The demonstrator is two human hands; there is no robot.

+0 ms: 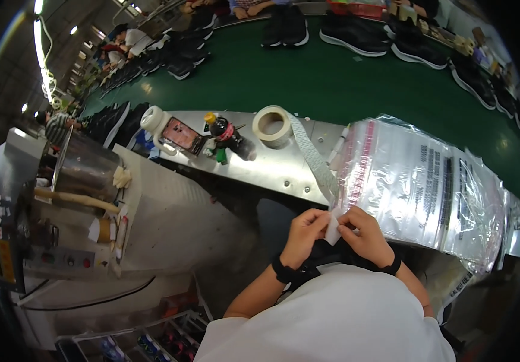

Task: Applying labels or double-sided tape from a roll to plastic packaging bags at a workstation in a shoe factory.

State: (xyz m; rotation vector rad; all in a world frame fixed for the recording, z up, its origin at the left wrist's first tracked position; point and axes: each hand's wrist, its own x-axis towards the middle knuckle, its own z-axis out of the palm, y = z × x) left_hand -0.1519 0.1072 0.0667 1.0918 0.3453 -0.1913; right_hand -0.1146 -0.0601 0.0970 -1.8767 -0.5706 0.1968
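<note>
Both my hands are just off the near edge of the metal table, in front of my body. A white strip of stickers (311,151) runs from a roll (273,127) standing on the table down to my fingers. My left hand (304,234) pinches the strip's end from the left, thumb against fingers. From the right, my right hand (365,232) closes its thumb and fingers on the same end. The small white piece between them looks folded or partly peeled; the exact separation is too small to tell. A stack of clear plastic bags (416,181) lies beside my right hand.
On the metal table (272,172) stand a dark drink bottle (226,133), a white jug (157,123) and a phone (181,134). Beyond runs a green conveyor belt (242,78) with black shoes (356,37). A machine bench (163,211) is at left. Other people sit across the belt.
</note>
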